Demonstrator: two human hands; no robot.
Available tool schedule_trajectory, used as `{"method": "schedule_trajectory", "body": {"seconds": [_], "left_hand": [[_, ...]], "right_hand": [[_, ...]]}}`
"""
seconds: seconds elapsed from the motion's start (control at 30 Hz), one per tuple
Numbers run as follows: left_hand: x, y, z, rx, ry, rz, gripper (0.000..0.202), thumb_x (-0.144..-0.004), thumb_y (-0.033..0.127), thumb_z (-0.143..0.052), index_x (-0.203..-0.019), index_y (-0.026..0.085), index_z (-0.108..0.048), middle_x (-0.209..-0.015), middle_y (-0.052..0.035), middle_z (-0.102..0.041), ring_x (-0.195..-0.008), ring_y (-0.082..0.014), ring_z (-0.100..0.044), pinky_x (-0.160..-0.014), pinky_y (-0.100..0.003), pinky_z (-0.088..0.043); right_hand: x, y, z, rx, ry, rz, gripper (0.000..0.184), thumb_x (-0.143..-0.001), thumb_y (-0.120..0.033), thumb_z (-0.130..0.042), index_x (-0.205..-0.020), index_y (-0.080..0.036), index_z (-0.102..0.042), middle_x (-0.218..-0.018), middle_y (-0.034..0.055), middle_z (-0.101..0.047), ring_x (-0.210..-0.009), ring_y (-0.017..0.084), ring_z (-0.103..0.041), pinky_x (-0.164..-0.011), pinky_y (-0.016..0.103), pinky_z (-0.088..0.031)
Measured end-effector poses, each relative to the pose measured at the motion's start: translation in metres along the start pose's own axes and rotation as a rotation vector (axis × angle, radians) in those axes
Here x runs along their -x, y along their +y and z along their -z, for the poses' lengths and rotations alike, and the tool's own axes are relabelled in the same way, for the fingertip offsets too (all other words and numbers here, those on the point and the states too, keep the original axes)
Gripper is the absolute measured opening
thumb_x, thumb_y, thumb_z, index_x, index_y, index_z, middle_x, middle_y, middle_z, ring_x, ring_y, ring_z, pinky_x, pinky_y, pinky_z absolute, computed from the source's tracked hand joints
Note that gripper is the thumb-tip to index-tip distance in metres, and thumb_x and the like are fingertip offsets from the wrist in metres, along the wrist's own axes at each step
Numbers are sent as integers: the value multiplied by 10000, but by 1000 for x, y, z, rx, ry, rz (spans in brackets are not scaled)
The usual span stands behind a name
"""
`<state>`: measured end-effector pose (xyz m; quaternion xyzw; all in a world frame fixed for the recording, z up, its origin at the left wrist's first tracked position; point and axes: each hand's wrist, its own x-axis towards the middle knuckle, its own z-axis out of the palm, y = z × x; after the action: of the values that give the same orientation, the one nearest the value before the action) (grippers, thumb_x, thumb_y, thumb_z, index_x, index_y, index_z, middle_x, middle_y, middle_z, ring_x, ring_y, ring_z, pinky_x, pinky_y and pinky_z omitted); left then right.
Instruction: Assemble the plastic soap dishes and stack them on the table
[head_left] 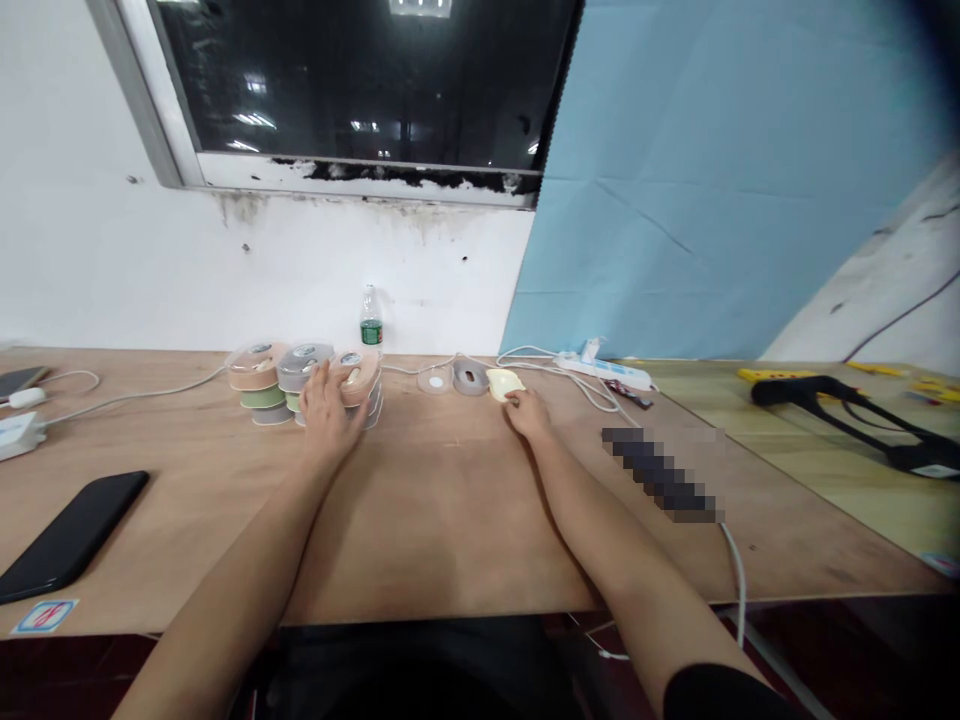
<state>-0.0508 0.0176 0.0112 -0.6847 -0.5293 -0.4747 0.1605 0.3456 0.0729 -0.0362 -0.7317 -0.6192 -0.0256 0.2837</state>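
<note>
Stacked round plastic cases in pink, grey and green, with clear tops, stand at the left of centre; the front right pink case (358,375) is beside my left hand (328,410). That hand lies against the stack with its fingers apart, next to a grey case (306,362) and touching the pile. My right hand (529,413) pinches the near edge of a small pale yellow dish-like piece (504,382) on the table. Left of it lie a grey oval piece with an opening (470,377) and a flat pale pink piece with a white centre (435,379).
A clear bottle with a green label (371,320) stands by the wall. A white power strip (604,372) with loose cables lies behind my right hand. A black phone (71,535) is at the left, a pixelated dark object (660,475) at the right. The table's front edge runs below.
</note>
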Motion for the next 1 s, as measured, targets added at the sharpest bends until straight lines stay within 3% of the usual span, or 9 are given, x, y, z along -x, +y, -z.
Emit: {"method": "schedule_trajectory", "body": {"seconds": [0.23, 0.4, 0.57, 0.73, 0.83, 0.93, 1.0], "left_hand": [[-2, -3, -3, 42, 73, 44, 662, -779, 463, -665, -1335, 171, -458, -1454, -201, -377, -1332, -357, -373, -1072, -499, -275], [-3, -2, -2, 80, 74, 11, 475, -822, 437, -636, -1247, 237, -563, -1412, -160, -427, -1274, -333, -448, -1033, -482, -351], [-3, -1, 1, 172, 134, -47, 429, -823, 411, -652, -1198, 213, -591, -1316, -137, -490, -1268, -295, -451, -1061, -449, -367], [0, 10, 9, 210, 144, -128, 404, -821, 385, -660, -1171, 196, -589, -1302, -141, -487, -1291, -301, -434, -1071, -461, -370], [7, 24, 10, 271, 80, -203, 421, -812, 379, -665, -1186, 208, -572, -1318, -139, -476, -1306, -302, -421, -1073, -458, -383], [18, 42, 6, 340, -113, -263, 423, -817, 385, -650, -1202, 233, -561, -1305, -122, -498, -1290, -293, -445, -1066, -458, -404], [24, 51, 2, 387, -245, -318, 413, -830, 384, -631, -1210, 240, -557, -1298, -118, -508, -1297, -286, -437, -1074, -463, -399]], "right_hand": [[1, -3, 2, -13, 30, -12, 343, -805, -288, -583, -1110, -166, -683, -1108, 132, -612, -1061, 247, -564, -962, 333, -400], [4, -11, 2, -40, 94, -30, 351, -804, -275, -559, -1116, -165, -675, -1098, 134, -597, -1047, 266, -551, -971, 372, -395], [6, -24, -2, -98, 198, 104, 317, -793, -268, -562, -1067, -161, -682, -1080, 129, -601, -1052, 279, -531, -978, 406, -392], [20, -53, 10, -248, 306, 312, 334, -867, -335, -517, -1131, -169, -639, -1151, 128, -606, -1127, 267, -510, -1008, 404, -382], [36, -75, 16, -386, 236, 433, 415, -908, -424, -473, -1233, -185, -575, -1206, 119, -607, -1167, 254, -511, -1040, 404, -370], [49, -93, 10, -597, 55, 478, 498, -935, -494, -393, -1319, -200, -510, -1207, 106, -629, -1120, 243, -571, -1001, 403, -422], [54, -100, 4, -690, -83, 489, 509, -946, -522, -346, -1299, -212, -541, -1203, 93, -645, -1114, 243, -589, -979, 403, -445]]}}
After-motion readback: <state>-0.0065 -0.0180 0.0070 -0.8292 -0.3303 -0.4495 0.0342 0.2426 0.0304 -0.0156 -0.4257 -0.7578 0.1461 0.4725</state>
